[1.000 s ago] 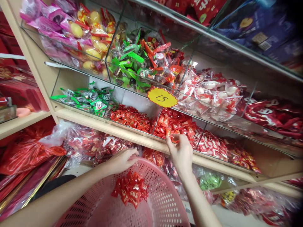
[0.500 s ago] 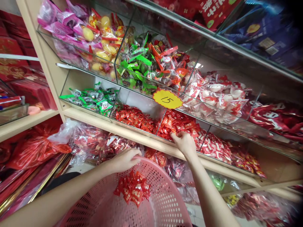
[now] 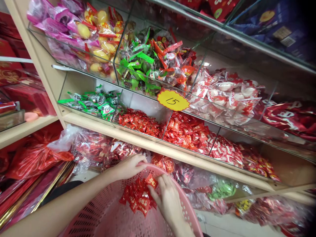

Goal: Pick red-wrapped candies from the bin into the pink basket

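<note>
A wooden shelf stands beyond the basket and carries wrapped candies in glass-fronted compartments. Stuffed plastic bags lie beneath it, just past the basket's far rim. The pink basket is nearest to the person, tilted so that its inside faces up toward the head. The left hand grips the basket's far rim, its fingers bent over the edge. The right hand is inside the basket's right half, thumb and forefinger together on one small red packet. A pile of red packets lies inside the basket, toward its far wall. From the right fingers the pile lies just to the left and slightly lower, and the right hand is the nearer of the two. The held packet is at the tips of those fingers, above the pile's right edge. Its long axis is hard to make out, and whether it touches the pile, I cannot tell.
</note>
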{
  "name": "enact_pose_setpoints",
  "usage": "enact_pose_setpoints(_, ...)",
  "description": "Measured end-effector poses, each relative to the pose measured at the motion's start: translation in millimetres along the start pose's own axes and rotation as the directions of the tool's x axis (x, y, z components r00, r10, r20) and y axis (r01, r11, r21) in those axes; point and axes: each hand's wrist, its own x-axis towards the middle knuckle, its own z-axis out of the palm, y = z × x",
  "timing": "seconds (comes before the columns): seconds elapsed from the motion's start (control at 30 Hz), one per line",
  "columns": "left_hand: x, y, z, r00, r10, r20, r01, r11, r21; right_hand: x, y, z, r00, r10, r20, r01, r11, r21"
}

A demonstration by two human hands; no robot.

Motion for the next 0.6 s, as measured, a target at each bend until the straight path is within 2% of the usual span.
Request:
enact_pose_setpoints(0.1,0,1,-0.1,1.0,-0.002,0.009,0.002,1.0,0.013,-10,2,19,0.989,0.026,0.146,-0.007,0.991,-0.13)
enact_pose_setpoints(0.27,0,-2,-0.2,1.0,-0.005,0.014,0.005,1.0,0.015,-12,9,27,0.938,0.139,0.316,-0.037,0.95,-0.309)
enact_pose_setpoints(0.43,-1,-3,-0.9,1.0,-0.007,0.006,0.007,1.0,0.023,-10,9,33,0.906,0.188,0.379,-0.03,0.922,-0.386)
enact_pose_setpoints(0.6,-1,-2,-0.8,1.0,-0.02,0.012,0.019,1.0,0.019,-8,10,46,0.91,0.186,0.371,-0.022,0.915,-0.404)
